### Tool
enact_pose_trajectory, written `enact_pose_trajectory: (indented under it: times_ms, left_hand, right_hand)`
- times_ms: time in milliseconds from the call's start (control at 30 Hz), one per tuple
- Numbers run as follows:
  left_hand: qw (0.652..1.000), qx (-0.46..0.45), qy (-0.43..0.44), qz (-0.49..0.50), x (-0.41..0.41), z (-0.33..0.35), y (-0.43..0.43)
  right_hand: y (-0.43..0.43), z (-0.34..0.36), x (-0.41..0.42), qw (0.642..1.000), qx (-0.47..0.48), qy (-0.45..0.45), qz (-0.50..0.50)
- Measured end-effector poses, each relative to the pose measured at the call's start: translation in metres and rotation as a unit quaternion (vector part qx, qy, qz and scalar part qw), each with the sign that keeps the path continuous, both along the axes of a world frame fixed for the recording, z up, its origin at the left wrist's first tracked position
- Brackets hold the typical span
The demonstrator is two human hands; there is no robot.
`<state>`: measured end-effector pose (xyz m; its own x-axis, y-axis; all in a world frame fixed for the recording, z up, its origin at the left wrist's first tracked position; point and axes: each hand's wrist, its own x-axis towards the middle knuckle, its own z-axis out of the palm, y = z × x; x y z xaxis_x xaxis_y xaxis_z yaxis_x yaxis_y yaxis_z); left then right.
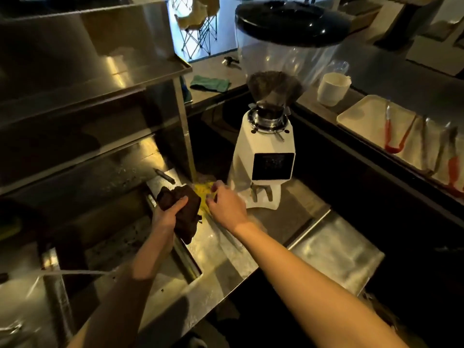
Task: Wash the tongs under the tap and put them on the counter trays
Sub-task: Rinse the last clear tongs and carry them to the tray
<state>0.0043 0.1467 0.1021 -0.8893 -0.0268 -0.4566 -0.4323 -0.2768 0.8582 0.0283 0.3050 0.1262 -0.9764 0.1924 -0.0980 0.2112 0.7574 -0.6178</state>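
My left hand (167,214) grips a dark brown cloth (184,207) above the steel counter beside the sink (120,244). Just to its right, my right hand (226,200) hovers with fingers curled over a yellow cloth (200,193) on the counter; whether it grips the cloth I cannot tell. At the far right, pale trays (361,114) sit on the raised counter. One pair of red-handled tongs (394,136) lies on the nearer tray, and further tongs (449,159) lie on the tray beyond it.
A white coffee grinder (266,151) with a clear hopper stands right behind my right hand. Steel shelves (88,79) rise at the left. A white cup (332,89) and a green cloth (209,84) lie farther back. A steel tray (339,249) sits at the counter's right.
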Motion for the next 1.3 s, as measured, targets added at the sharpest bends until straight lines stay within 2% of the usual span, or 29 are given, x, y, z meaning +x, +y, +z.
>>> enact_pose_trajectory:
  times_ms: [67, 167, 300, 467, 633, 800, 900, 1000, 1167, 1300]
  left_hand:
    - [0.999, 0.012, -0.029, 0.015, 0.003, -0.014, -0.006]
    - [0.998, -0.019, -0.051, 0.017, 0.006, -0.035, -0.009]
    - [0.997, -0.036, -0.065, -0.033, 0.008, -0.060, -0.006]
    - [0.988, -0.038, -0.151, -0.001, -0.001, -0.084, 0.008]
    - [0.982, 0.056, -0.161, 0.085, -0.010, -0.095, 0.022]
    - [0.983, 0.012, -0.155, 0.102, -0.013, -0.098, 0.026]
    - [0.979, -0.006, -0.178, 0.098, -0.013, -0.104, 0.017]
    - [0.979, -0.001, -0.185, 0.090, -0.012, -0.103, 0.007]
    - [0.973, 0.052, -0.171, 0.149, -0.013, -0.105, -0.030]
    - [0.971, 0.053, -0.168, 0.160, -0.015, -0.103, -0.080]
  right_hand:
    - [-0.005, -0.021, -0.002, 1.000, 0.002, -0.015, 0.011]
    - [-0.007, -0.049, -0.008, 0.998, 0.017, -0.041, 0.047]
    - [-0.003, -0.079, -0.021, 0.991, 0.029, -0.114, 0.070]
    - [0.005, -0.117, -0.034, 0.991, 0.034, -0.103, 0.075]
    - [0.022, -0.146, -0.051, 0.989, 0.066, -0.125, 0.054]
    - [0.029, -0.172, -0.059, 0.964, 0.142, -0.208, 0.085]
    - [0.031, -0.185, -0.063, 0.964, 0.120, -0.212, 0.103]
    - [0.028, -0.183, -0.061, 0.974, 0.077, -0.203, 0.069]
    - [0.012, -0.163, -0.048, 0.986, 0.049, -0.065, 0.142]
    - [-0.025, -0.160, -0.058, 0.964, 0.002, -0.144, 0.225]
